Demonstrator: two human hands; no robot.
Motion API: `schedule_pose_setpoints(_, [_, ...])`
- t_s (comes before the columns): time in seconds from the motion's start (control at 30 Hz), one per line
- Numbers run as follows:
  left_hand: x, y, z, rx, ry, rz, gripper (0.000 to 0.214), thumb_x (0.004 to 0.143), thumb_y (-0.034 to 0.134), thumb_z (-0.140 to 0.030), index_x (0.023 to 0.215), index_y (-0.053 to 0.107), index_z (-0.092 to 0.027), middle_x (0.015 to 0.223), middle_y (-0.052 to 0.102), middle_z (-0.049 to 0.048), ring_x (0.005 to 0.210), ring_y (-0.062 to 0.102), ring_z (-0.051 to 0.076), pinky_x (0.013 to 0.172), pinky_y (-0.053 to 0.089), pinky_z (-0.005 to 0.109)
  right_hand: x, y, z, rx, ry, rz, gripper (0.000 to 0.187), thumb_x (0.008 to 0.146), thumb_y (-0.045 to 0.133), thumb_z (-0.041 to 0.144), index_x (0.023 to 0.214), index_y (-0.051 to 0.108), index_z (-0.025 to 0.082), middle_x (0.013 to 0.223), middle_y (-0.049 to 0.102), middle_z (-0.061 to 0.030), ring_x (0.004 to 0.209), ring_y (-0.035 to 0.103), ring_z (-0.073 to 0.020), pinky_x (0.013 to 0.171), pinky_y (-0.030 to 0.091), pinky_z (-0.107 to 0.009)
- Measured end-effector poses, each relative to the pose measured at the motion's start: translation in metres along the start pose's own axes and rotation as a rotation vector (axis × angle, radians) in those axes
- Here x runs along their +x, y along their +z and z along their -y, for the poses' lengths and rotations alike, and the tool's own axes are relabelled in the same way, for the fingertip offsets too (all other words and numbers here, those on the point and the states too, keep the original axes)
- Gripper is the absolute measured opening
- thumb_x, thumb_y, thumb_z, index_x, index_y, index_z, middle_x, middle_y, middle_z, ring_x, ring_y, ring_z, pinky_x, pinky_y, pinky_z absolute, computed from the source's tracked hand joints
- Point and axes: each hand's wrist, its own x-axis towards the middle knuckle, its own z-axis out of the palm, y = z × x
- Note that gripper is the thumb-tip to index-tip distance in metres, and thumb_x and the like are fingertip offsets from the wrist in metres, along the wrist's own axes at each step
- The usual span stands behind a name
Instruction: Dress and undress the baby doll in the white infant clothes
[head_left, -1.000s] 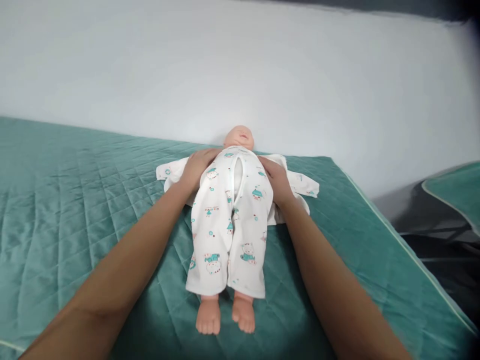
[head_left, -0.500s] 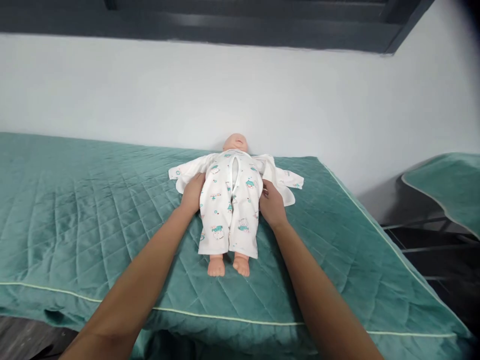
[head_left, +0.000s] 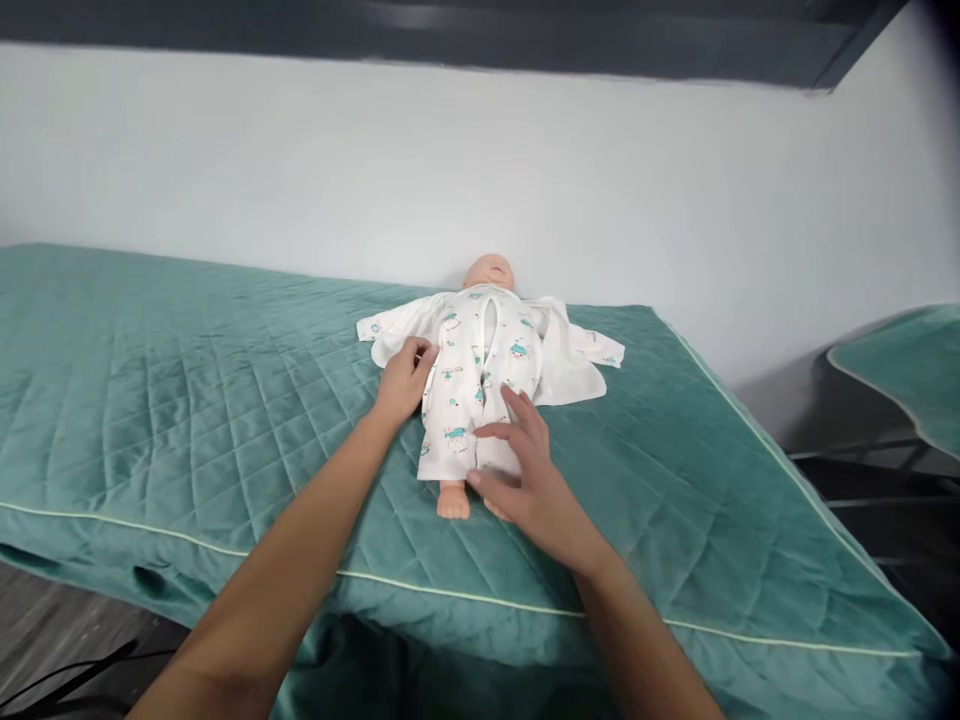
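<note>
A baby doll (head_left: 489, 272) lies on its back with its head by the wall. It has on white printed baby pants (head_left: 454, 405) with a slit at the front, pulled high up the belly. A white baby shirt (head_left: 574, 370) is spread open beneath it, sleeves out to both sides. My left hand (head_left: 407, 378) is at the pants' left edge, fingers bent and closed on the cloth there. My right hand (head_left: 529, 465) is over the right pant leg, fingers spread and holding nothing; it partly hides that leg and foot. The other bare foot (head_left: 453, 500) shows below its cuff.
A green quilted cover (head_left: 247, 400) with pale piping lies over the bed. Behind it rises a white wall (head_left: 300, 160), with a dark overhead frame (head_left: 450, 35) above. At the right are another green padded piece (head_left: 907, 360) and dark metal bars. A black cable (head_left: 90, 665) lies at lower left.
My right hand has left the pants' right side, moved down toward me over the pant leg and opened. My left hand stays at the left edge. The view has shifted slightly.
</note>
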Motion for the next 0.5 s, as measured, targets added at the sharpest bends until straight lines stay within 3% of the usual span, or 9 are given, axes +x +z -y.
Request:
schedule_pose_setpoints(0.07, [0.002,-0.001,0.002,-0.057,-0.021,0.053,0.032,0.096,0.047,-0.048,0.091,0.061,-0.02,0.083,0.065,0.0016,0.08,0.057,0.017,0.074,0.042,0.029,-0.012,0.001,0.017,-0.06,0.029,0.078,0.033,0.081,0.073,0.03,0.112,0.062,0.027,0.167,0.022,-0.0047,0.157,0.008,-0.0311,0.12,0.03,-0.058])
schedule_pose_setpoints(0.17, [0.002,-0.002,0.004,-0.152,-0.052,0.056,0.036,0.093,0.051,-0.052,0.08,0.059,-0.019,0.072,0.058,-0.0018,0.072,0.05,0.015,0.068,0.039,0.027,-0.024,0.002,0.03,-0.242,0.011,0.131,0.029,0.082,0.068,0.021,0.11,0.06,0.025,0.165,0.027,-0.0073,0.156,0.01,-0.033,0.118,0.032,-0.061])
schedule_pose_setpoints(0.33, [0.001,-0.004,0.006,-0.247,-0.091,0.048,0.043,0.089,0.054,-0.057,0.07,0.052,-0.018,0.063,0.045,-0.0044,0.064,0.04,0.012,0.062,0.032,0.026,-0.028,0.017,0.038,-0.628,0.002,0.045,0.021,0.086,0.053,0.007,0.101,0.061,0.02,0.159,0.04,-0.013,0.152,0.025,-0.0363,0.117,0.023,-0.07])
schedule_pose_setpoints(0.5, [-0.003,-0.007,0.002,-0.272,-0.077,0.084,0.046,0.083,0.062,-0.056,0.063,0.045,-0.019,0.058,0.037,-0.0058,0.059,0.034,0.01,0.057,0.028,0.026,-0.014,0.033,0.039,-0.727,0.032,-0.052,0.009,0.09,0.058,0.015,0.095,0.064,0.019,0.155,0.046,-0.0142,0.147,0.034,-0.0396,0.113,0.027,-0.073])
